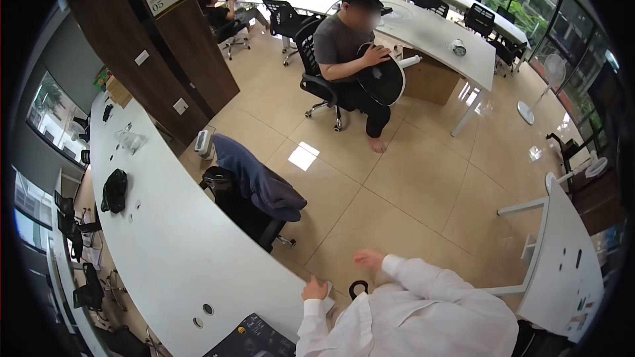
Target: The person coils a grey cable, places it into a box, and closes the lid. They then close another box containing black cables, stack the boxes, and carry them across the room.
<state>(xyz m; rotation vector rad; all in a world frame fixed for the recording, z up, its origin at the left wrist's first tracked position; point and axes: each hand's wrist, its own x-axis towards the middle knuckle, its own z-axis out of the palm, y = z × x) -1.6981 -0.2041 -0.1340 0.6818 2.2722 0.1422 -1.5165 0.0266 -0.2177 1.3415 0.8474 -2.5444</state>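
Note:
My left hand (pixel 315 287) rests at the edge of the long white table (pixel 218 251), its fingers slightly apart. Beside it is a small pale object or part (pixel 329 298), too unclear to name. To the right, over the tiled floor, my right hand (pixel 369 258) is raised, somewhat blurred, with its fingers apart and nothing visible in it. A black ring-shaped thing (pixel 358 288) shows between my two white sleeves. Near my left sleeve, a dark printed mat or bag (pixel 254 338) lies on the table.
A chair with a blue jacket (pixel 261 182) stands against the table. Ahead, a seated person (pixel 331 46) holds a round black-and-white object (pixel 383 82). A black bag (pixel 114 191) lies on the table at left; another white table (pixel 562 271) is at right. More people sit at the back.

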